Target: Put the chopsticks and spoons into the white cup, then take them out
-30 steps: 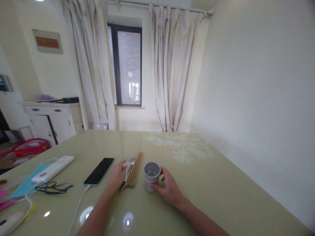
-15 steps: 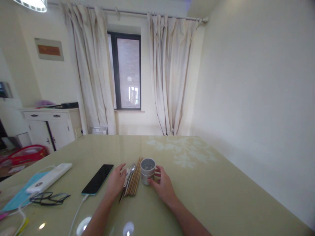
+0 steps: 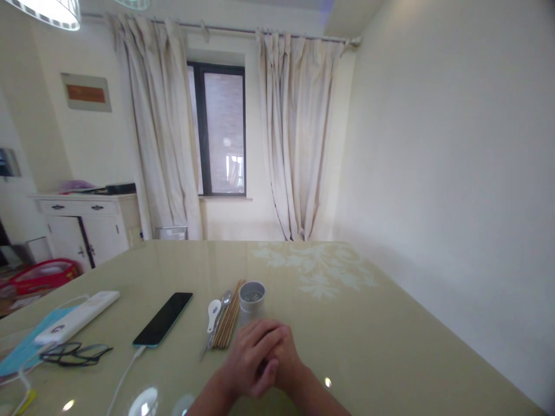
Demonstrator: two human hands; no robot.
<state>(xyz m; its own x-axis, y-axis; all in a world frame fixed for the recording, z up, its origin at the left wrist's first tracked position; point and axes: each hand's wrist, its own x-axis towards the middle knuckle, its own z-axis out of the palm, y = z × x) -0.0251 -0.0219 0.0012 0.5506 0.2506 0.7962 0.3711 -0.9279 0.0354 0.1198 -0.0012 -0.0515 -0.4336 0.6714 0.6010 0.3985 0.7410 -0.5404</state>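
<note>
My left hand [image 3: 249,355] and my right hand [image 3: 284,358] are clasped together on the table, just in front of me, fingers folded over each other with nothing visible in them. Just beyond them stands a small grey holder cup [image 3: 252,301] with a perforated insert. Left of the cup lies a bundle of wooden chopsticks [image 3: 228,320], with a metal spoon [image 3: 221,306] and a white spoon [image 3: 213,312] beside them. Neither hand touches these things.
A black phone [image 3: 163,326] with a white cable lies on the glossy green table [image 3: 368,346], left of the cutlery. Further left are black glasses [image 3: 76,353], a white power bank [image 3: 76,316] and a blue mask [image 3: 26,349]. A white cabinet [image 3: 84,222] stands by the curtained window.
My left hand has left the cutlery and my right hand has let go of the cup; both drew back toward me and joined together. The cup now stands next to the chopsticks.
</note>
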